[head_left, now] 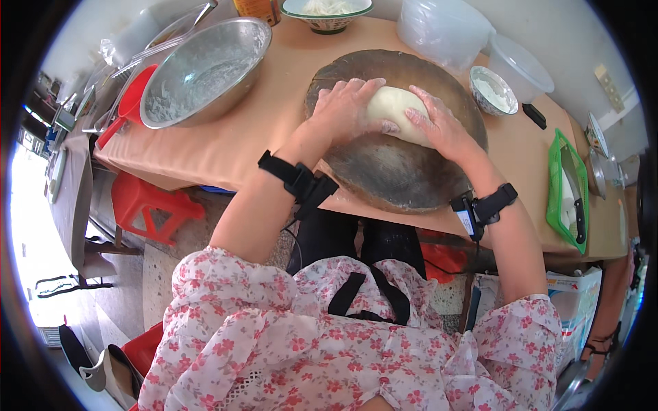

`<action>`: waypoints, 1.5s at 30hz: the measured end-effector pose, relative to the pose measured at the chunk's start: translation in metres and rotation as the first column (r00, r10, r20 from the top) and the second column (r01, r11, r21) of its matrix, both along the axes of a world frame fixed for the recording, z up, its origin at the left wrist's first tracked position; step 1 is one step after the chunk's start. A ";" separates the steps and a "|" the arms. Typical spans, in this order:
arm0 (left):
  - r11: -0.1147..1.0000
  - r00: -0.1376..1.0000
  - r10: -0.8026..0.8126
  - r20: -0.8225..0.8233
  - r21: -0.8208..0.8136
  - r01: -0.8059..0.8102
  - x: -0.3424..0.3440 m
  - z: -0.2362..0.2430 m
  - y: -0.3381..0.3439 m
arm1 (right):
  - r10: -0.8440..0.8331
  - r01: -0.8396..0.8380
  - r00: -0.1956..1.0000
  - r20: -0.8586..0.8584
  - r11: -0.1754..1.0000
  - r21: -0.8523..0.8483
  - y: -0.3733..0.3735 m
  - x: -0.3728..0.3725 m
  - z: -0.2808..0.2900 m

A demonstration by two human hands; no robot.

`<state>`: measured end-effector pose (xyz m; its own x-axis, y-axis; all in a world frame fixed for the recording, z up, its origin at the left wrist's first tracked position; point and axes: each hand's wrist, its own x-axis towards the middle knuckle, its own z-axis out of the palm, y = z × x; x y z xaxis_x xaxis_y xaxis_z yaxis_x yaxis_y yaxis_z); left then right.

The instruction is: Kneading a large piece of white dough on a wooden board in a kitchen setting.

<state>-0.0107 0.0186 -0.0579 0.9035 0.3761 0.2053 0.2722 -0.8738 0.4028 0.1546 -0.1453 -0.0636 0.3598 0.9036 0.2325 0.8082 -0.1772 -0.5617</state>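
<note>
Centrally, one pale dough lump [395, 106] rests on the far half of a round dark board [397, 175], held between the left hand [348, 106] and right hand [444, 129], cupped from opposite sides, apparently to steady it. Both forearms [257, 212] converge from the near side; a small powder bowl [481, 100], at right on the table [288, 89], seems placed for easy reach.

Desk [288, 82], left: wide steel basin [229, 90], white residue [168, 103] inside; red dipper [135, 96] just beside it. Far edge: bowl [329, 24] of white shreds [325, 7]. Right: green basket [556, 195], black-handled knife [580, 219] inside. Floor [159, 288], left: red stool [147, 200].
</note>
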 end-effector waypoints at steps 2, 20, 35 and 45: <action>1.000 1.000 0.018 0.000 -0.003 -0.018 0.001 0.000 -0.005 | -0.033 0.033 0.999 0.007 0.999 0.013 0.000 0.003 -0.003; 0.963 0.946 -0.027 0.322 0.264 -0.062 -0.086 -0.030 -0.092 | 0.065 -0.107 0.844 0.532 0.993 0.048 -0.099 -0.090 0.003; 0.979 0.992 -0.065 -0.106 0.184 0.083 0.048 0.027 0.035 | -0.014 0.122 0.933 0.360 0.952 -0.279 0.030 0.029 0.060; 0.953 0.967 -0.170 -0.192 0.218 0.211 0.095 0.004 0.068 | 0.026 0.021 0.944 0.330 0.990 -0.139 0.051 0.108 -0.006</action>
